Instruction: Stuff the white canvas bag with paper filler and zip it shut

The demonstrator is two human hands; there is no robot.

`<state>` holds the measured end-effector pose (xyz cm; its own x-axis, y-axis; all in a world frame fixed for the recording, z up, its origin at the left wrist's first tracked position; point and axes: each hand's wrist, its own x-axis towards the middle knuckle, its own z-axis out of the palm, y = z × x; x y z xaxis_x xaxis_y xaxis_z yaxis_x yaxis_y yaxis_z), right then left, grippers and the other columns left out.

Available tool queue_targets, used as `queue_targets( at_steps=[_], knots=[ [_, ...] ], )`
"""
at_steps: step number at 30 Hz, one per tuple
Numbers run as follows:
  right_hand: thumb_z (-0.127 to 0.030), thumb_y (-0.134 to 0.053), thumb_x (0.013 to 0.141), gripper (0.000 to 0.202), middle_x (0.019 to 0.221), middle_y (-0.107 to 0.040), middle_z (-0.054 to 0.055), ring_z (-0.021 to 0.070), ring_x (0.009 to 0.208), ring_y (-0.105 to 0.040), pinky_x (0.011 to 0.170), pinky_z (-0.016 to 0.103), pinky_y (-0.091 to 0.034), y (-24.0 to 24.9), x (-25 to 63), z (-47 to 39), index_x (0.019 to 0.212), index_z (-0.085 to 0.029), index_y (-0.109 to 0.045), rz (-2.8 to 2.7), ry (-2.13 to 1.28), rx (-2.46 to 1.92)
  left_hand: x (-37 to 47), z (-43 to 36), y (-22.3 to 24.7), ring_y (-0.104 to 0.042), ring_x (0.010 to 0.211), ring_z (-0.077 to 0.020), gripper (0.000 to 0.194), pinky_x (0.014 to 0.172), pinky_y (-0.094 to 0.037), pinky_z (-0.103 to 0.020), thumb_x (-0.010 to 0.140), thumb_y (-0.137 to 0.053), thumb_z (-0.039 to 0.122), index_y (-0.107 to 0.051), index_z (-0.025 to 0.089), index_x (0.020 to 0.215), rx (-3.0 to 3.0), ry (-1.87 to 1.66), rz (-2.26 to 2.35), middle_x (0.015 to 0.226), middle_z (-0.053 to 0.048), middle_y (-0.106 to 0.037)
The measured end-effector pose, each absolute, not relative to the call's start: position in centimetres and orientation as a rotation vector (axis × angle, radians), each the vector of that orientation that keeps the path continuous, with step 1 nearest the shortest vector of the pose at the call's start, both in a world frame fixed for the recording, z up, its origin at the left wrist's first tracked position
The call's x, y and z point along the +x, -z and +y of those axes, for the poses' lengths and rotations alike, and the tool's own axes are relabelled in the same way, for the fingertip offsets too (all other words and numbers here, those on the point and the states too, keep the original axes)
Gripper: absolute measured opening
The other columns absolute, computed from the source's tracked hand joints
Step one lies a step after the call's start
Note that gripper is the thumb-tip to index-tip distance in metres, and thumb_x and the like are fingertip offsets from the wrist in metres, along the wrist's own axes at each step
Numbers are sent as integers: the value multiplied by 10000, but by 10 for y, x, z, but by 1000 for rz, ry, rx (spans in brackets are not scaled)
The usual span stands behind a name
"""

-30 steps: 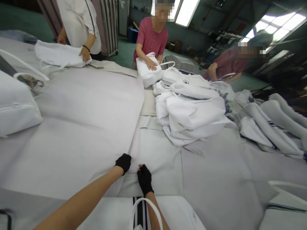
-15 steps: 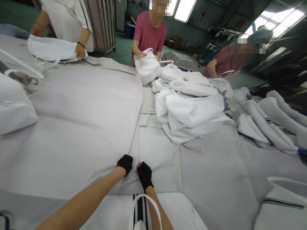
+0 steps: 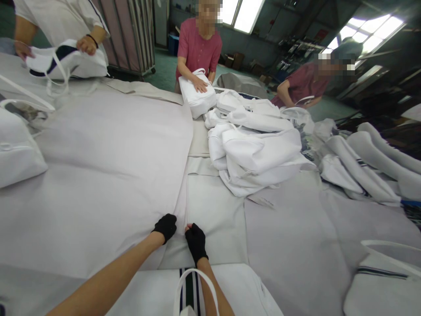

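Observation:
My left hand (image 3: 165, 228), in a black fingerless glove, is closed on the right edge of a large pale sheet (image 3: 115, 175) spread over the table. My right hand (image 3: 196, 242), gloved the same way, is closed just beside it, its thumb and fingertips pinching the edge of a narrow fold of pale sheet. A small gap lies between the two fists. Close to my body, under my right forearm, lies a white bag (image 3: 237, 289) with a looped handle and dark green and navy stripes.
White bags lie heaped (image 3: 259, 149) right of centre. Another white bag (image 3: 19, 151) stands at the left edge, and a striped one (image 3: 378, 285) at lower right. Across the table, one person (image 3: 62, 26) handles a white bag, a second (image 3: 200, 44) presses one, and a third (image 3: 304, 83) bends at right.
My hands have drifted slightly apart, both still closed. The person at far left has turned the white bag, so its navy band shows. The view has shifted a little.

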<state>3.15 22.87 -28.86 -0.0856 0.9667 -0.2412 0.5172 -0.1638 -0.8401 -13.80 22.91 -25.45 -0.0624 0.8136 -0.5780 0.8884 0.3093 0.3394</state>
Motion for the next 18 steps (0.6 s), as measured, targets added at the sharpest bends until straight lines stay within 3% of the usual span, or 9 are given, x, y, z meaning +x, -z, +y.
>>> queue_targets(
  at_steps=[6,12,18],
  knots=[
    [-440,-467,853,350,843,-703,56,174,775,-634,737,276,-492,268,26,230,966,-155,-636,-1503,-1028,-1787,-152,225,276,-462,1313,-233,454,1094,-366,-318,882,-541,309,-568,182,1317,1502,24,1893,1411,-107,-513],
    [-501,-454,878,415,631,-621,25,165,622,-549,633,298,-382,239,-1,244,614,-197,-551,-1725,-962,-1792,-154,220,284,-479,1293,-235,423,1090,-360,-331,876,-542,300,-594,165,1274,1483,-65,1903,1386,-115,-533],
    [-395,-551,790,252,719,-674,91,250,695,-611,662,360,-420,247,-19,245,650,-193,-608,-1844,-1003,-1856,-154,215,291,-428,1342,-245,457,1121,-328,-350,906,-533,340,-560,154,1322,1464,-123,1912,1425,-121,-497]
  ],
)
